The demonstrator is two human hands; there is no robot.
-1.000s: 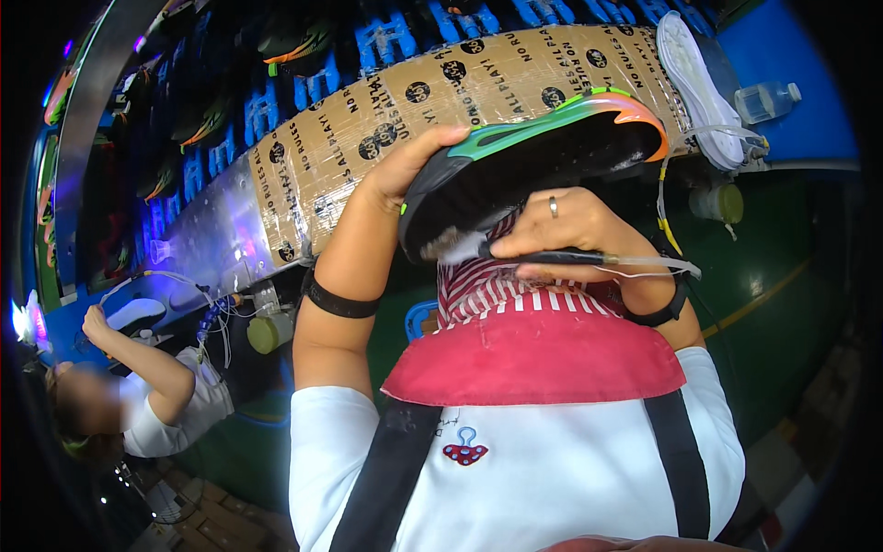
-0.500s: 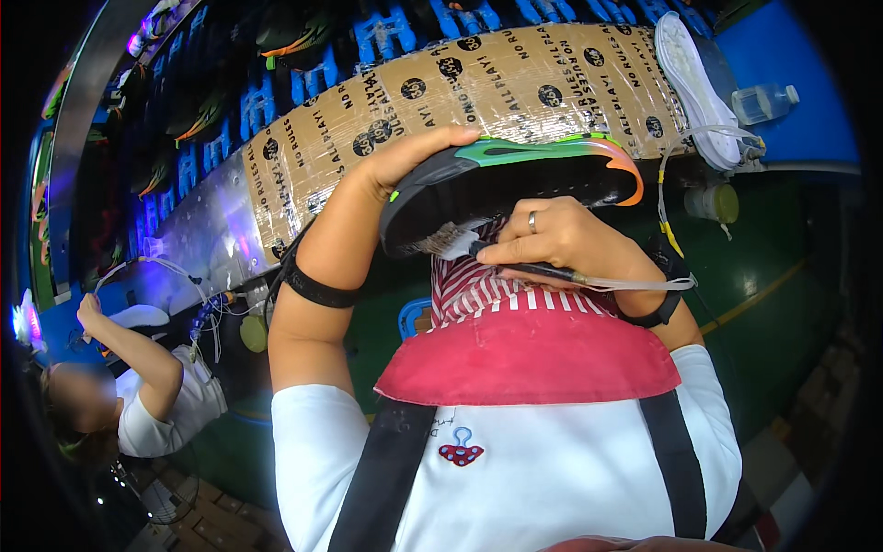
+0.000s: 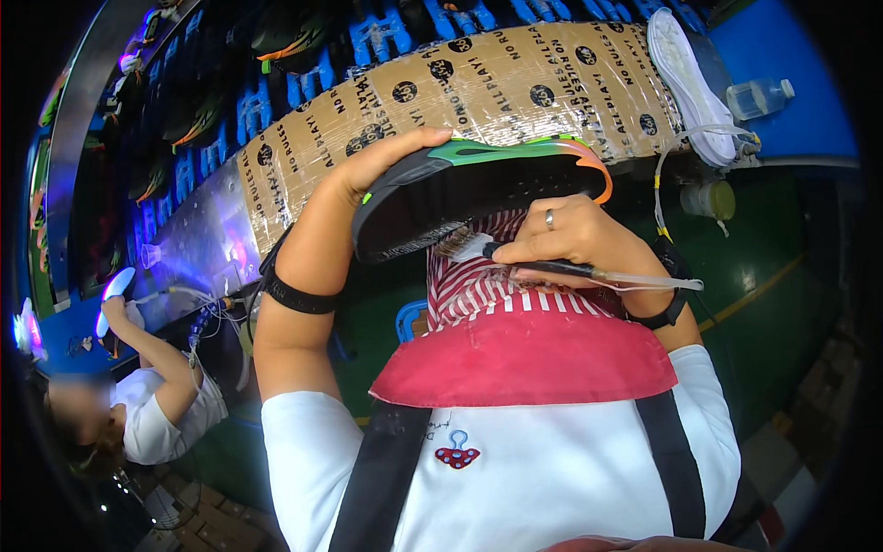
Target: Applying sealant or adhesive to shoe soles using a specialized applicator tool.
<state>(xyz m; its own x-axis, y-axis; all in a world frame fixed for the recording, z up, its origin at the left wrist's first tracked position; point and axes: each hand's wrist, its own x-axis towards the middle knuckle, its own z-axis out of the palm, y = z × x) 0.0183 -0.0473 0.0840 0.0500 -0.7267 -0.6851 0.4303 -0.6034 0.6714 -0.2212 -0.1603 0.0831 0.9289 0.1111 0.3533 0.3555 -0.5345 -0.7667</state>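
A shoe sole [image 3: 414, 213], black inside with a green-to-orange side wall, is tilted toward me in front of my chest. My left hand [image 3: 394, 158] is closed on its far edge at the left end. Between the fingers of my right hand [image 3: 584, 237] is a glue brush [image 3: 471, 247] with a black handle and a clear tube trailing from it. Its bristles lie at the near rim of the sole; whether they touch it I cannot tell. My left fingertips are partly hidden behind the sole.
A bench covered with printed brown cardboard [image 3: 501, 87] stretches ahead. At its right end lie a white sole [image 3: 685, 87] and a clear bottle [image 3: 760, 98]. Beyond are blue racks [image 3: 382, 39] with dark shoes. A jar [image 3: 710, 199] sits below right. A co-worker [image 3: 170, 405] works at left.
The held sole and my left hand have shifted left and slightly down. The brush has moved slightly right, from the sole's inner surface to its near rim. The co-worker now holds up a white sole.
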